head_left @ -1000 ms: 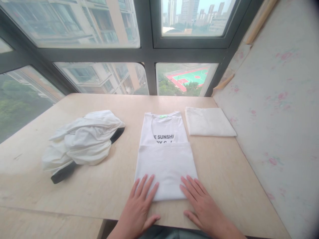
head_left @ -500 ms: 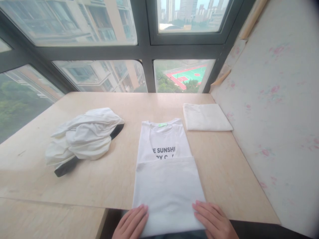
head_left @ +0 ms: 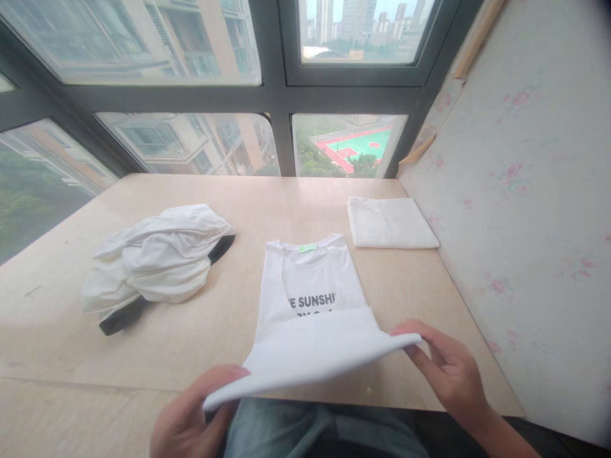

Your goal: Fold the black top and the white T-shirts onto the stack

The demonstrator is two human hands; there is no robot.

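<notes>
A white T-shirt (head_left: 315, 346) with dark lettering and a green neck label lies in front of me, its sides folded in and its lower part doubled upward over the print. My left hand (head_left: 198, 407) pinches the near left corner of the fold, thumb and fingers on either side of the cloth. At the near right corner, my right hand (head_left: 442, 362) grips the fabric the same way. Between both hands the near edge is raised off the table, while the collar end still rests flat.
A crumpled white garment with black trim (head_left: 162, 257) lies on the left of the wooden table (head_left: 286, 203). A neatly folded white cloth (head_left: 392, 222) sits at the back right, beside the flowered wall (head_left: 534, 210). Dark window frames (head_left: 181, 100) rise behind the table.
Both hands, flat on the shirt's lower part before, now grip its near corners and have lifted that edge. The shirt has slid slightly toward me.
</notes>
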